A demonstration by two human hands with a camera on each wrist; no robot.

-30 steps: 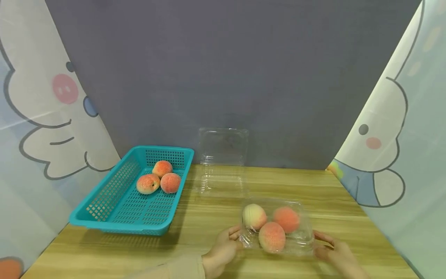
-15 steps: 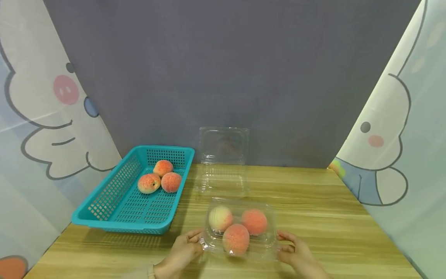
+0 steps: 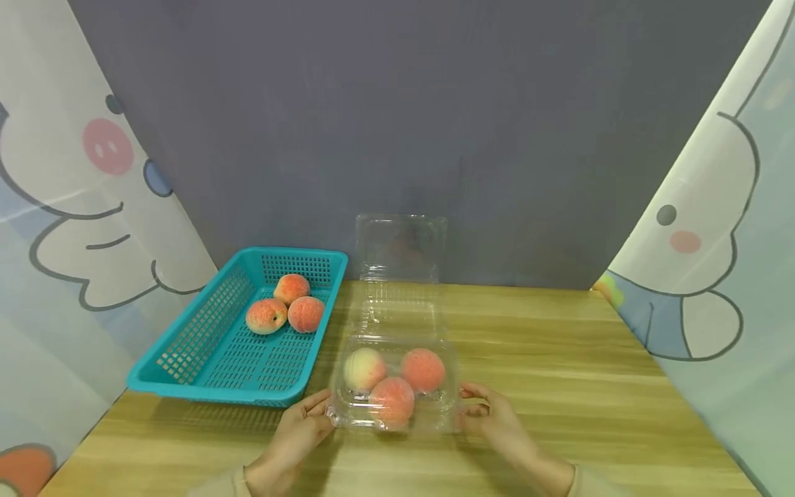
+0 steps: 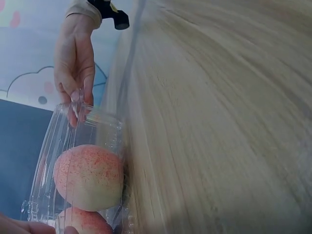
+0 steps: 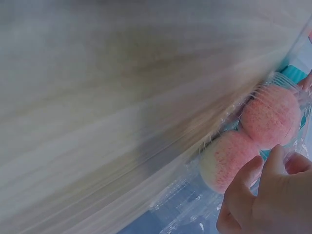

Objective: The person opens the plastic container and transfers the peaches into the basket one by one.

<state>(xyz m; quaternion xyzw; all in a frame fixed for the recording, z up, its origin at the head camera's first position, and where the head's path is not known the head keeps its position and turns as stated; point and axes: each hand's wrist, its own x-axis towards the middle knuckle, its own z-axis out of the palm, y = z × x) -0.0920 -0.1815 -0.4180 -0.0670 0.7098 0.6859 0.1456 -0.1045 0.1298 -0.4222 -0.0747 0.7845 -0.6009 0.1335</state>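
Note:
Between my two hands is a closed clear plastic clamshell box (image 3: 431, 416) with three peaches in it: one pale yellow peach (image 3: 364, 370) and two pinkish ones, such as the front peach (image 3: 393, 402). My left hand (image 3: 297, 429) pinches the box at its left front corner. On the opposite side my right hand (image 3: 495, 421) grips the edge between thumb and fingers. In the left wrist view the right hand (image 4: 75, 63) holds the far end, and the box is close over the wooden tabletop. Through the clear wall in the right wrist view, two peaches (image 5: 271, 117) show.
Behind the held box stands another clear clamshell (image 3: 400, 317), its lid (image 3: 400, 245) raised against the grey backdrop (image 3: 397, 124). To the left, a teal plastic basket (image 3: 205, 393) holds three peaches (image 3: 267, 316). Cartoon-print curtains (image 3: 702, 276) flank the wooden table (image 3: 590, 386).
Both hands have carried the box of peaches leftward from the right part of the table, and it is now in front of the raised-lid clamshell. The basket and its peaches stay put.

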